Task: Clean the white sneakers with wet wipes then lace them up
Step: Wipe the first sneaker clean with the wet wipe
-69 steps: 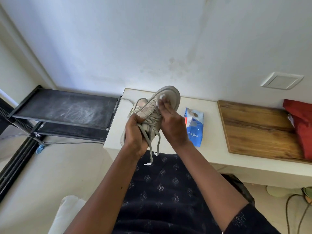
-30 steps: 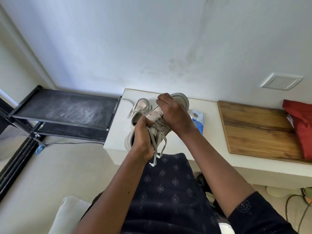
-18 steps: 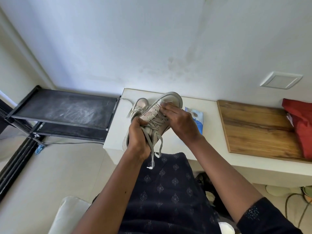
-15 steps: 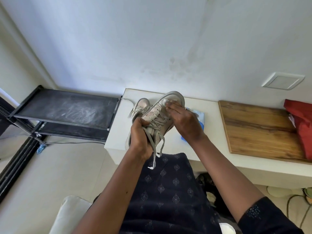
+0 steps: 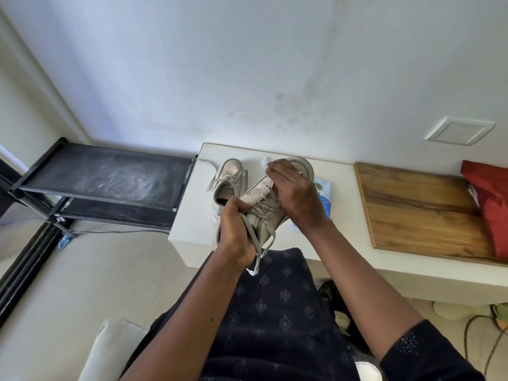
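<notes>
White wall rises behind a low white bench (image 5: 189,224), with a black rack (image 5: 110,180) off its left end and a wooden board (image 5: 412,210) and red cloth (image 5: 492,204) toward its right end. Of the 2 sneakers, 1, the held sneaker (image 5: 261,213), is raised over the bench's front edge near the left corner, toe toward the wall. The second sneaker (image 5: 229,180) stands on the bench just behind it. The left hand (image 5: 233,232) wraps round the heel end, fingers curled over the collar and the dangling laces (image 5: 258,243). The right hand (image 5: 294,196) lies knuckles-up over the toe, fingers bent and pinching a crumpled wet wipe (image 5: 265,161) that shows past the fingertips. The wet wipes pack (image 5: 325,199) lies on the bench, mostly hidden under the right wrist. Wiping looks like the step in hand. It should go best with the heel braced firmly, short firm strokes along toe cap and sole edge, a fresh fold of wipe once soiled, and the laces held clear.
</notes>
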`<state>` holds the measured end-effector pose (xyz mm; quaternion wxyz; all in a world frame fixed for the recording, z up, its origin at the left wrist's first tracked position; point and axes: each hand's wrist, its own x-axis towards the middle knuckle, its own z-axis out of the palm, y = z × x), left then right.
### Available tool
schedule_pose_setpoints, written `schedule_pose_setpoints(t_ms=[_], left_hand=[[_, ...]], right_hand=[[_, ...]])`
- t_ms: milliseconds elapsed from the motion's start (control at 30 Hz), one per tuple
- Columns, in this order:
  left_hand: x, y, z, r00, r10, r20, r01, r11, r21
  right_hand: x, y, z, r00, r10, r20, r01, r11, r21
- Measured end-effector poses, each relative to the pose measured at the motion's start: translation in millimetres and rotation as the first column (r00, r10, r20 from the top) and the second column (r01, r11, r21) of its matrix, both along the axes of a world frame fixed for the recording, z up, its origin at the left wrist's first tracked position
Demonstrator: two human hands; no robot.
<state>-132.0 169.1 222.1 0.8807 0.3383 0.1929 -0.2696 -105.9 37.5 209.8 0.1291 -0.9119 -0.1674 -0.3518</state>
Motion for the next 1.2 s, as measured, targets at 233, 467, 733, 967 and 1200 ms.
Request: schedule_pose_setpoints(t_ms=[233, 467, 733, 967, 1200], left_hand=[[4.8, 0.5, 4.2, 0.999, 0.046, -0.013, -0.045, 0.998, 0.039], [11.1, 4.1, 4.6, 0.995, 0.087, -0.044, -0.084, 0.995, 0.054], [9.7, 1.7, -2.7, 0.996, 0.054, -0.075, -0.050, 0.997, 0.054], [15.1, 6.1, -12.7, 0.990, 0.099, -0.098, -0.092, 0.993, 0.077], [18.3, 5.9, -18.4, 0.992, 0.093, -0.086, -0.089, 0.995, 0.045]], right_hand=[[-0.2, -2.0, -5.5, 0.992, -0.126, -0.006, 0.126, 0.991, 0.050], [-7.4, -9.2, -15.6, 0.999, -0.041, -0.023, 0.039, 0.993, -0.110], [11.6, 4.9, -10.7, 0.986, -0.122, -0.114, 0.128, 0.991, 0.044], [-6.2, -2.0, -27.6, 0.983, -0.090, -0.158, 0.077, 0.993, -0.085], [14.6, 4.4, -25.1, 0.935, -0.332, -0.127, 0.344, 0.935, 0.082]])
